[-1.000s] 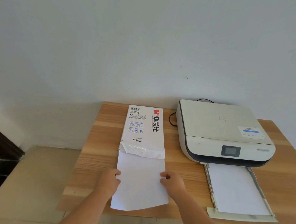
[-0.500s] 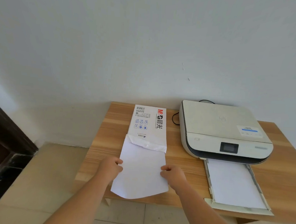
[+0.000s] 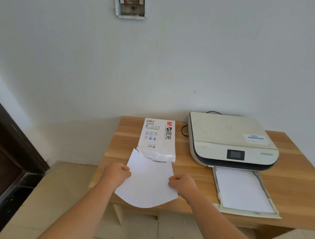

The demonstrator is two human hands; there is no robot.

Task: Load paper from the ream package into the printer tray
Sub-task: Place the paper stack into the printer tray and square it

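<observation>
While both hands hold it by its side edges, the paper point(image 3: 147, 181) hangs over the front edge of the worktop point(image 3: 196, 171), its near end curving down. The left hand point(image 3: 116, 174) and right hand point(image 3: 183, 182) have fingers pressed closed on the sheets. Its far end lies at the torn mouth of the ream package point(image 3: 158, 138). To the right, the printer point(image 3: 231, 140) has its tray point(image 3: 270, 198) pulled out, with white paper inside.

Red-and-black "M&G" brand mark on the white ream package point(image 3: 157, 137); smaller print unreadable.
</observation>
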